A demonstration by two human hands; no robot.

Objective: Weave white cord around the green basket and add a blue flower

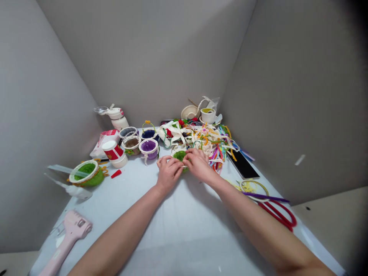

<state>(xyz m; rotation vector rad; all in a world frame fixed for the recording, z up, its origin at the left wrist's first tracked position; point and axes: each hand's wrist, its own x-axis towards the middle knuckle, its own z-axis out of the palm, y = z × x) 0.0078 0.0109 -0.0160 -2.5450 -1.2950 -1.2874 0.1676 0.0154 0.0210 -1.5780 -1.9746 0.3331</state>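
One small green basket [179, 155] is sitting at the middle of the frame. The left hand [169, 170] and the right hand [197, 163] are pinching its pale rim [184, 166]; seemingly they are working this edge, and the next move is probably calling for steady pressure.

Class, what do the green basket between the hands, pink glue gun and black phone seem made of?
Green basket: perhaps yarn or felt; looks matte, partly hidden.
Pink glue gun: probably plastic; smooth, moulded, evenly coloured.
Black phone: likely glass front; flat, smooth, dark.
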